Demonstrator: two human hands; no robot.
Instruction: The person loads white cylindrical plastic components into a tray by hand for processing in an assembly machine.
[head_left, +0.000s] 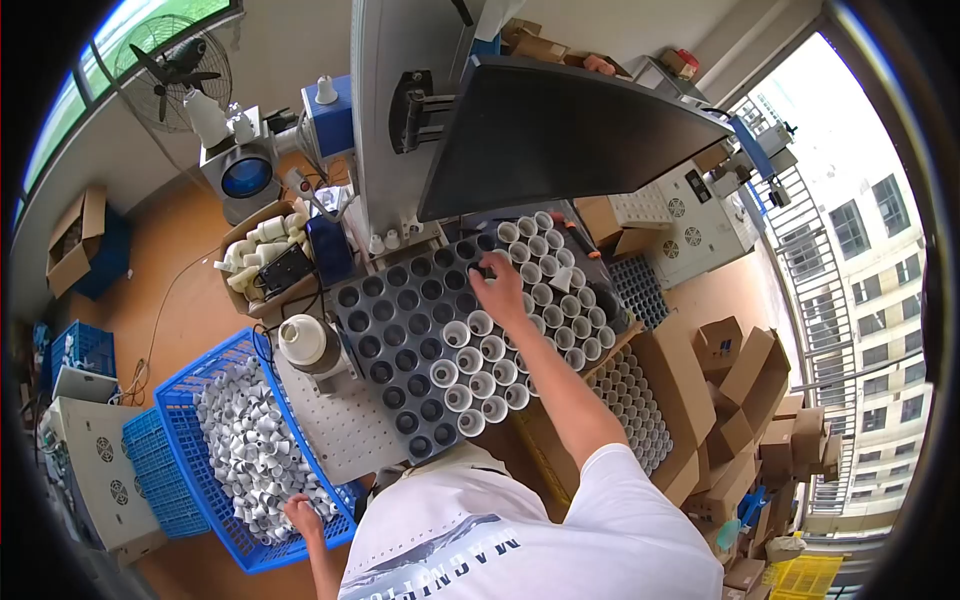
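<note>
My right hand (500,287) is over the black tray (397,330), beside the rows of white cups (482,384); its fingers are closed together at an edge of the filled part, and what they hold is hidden. The tray has round holes, vacant on the left and filled with upright white cups on the right. One white piece (562,279) lies tilted on top of the cups. At the lower left, my left hand (303,517) is at the heap of small white-grey parts (255,440) in the blue basket (222,532). Its fingers are curled, too small to read clearly.
A monitor (570,130) hangs beyond the tray. A white cylindrical device (305,342) stands on a perforated metal plate (335,425) between basket and tray. Another cup tray (635,410) and cardboard boxes (735,375) are at the right. A box of parts (262,240) sits behind.
</note>
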